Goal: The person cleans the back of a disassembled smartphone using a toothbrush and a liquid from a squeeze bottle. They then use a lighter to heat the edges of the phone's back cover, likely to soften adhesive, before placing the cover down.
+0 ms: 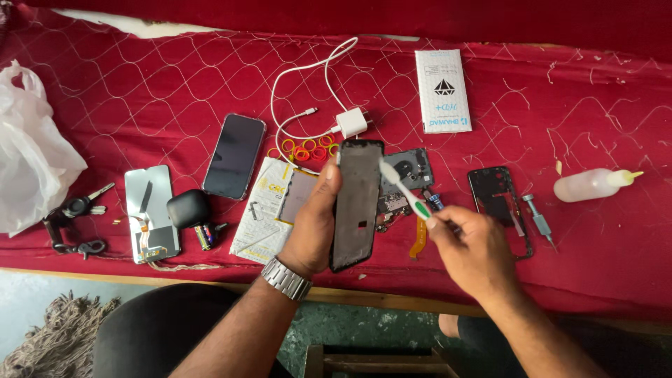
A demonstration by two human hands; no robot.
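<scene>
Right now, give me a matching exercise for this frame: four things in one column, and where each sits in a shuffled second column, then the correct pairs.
Things:
1. toothbrush
2. black phone frame
3. squeeze bottle
4. white plastic bag

Places:
A. far left edge of the red cloth
B. held upright in the left hand
C. lying on its side at the far right
D. held in the right hand, bristles against the frame

Pairs: 1-D, 2-B, 3-C, 4-A

Left hand (316, 222) holds a phone frame (356, 203); right hand (467, 246) brushes it with a toothbrush (404, 189).
</scene>
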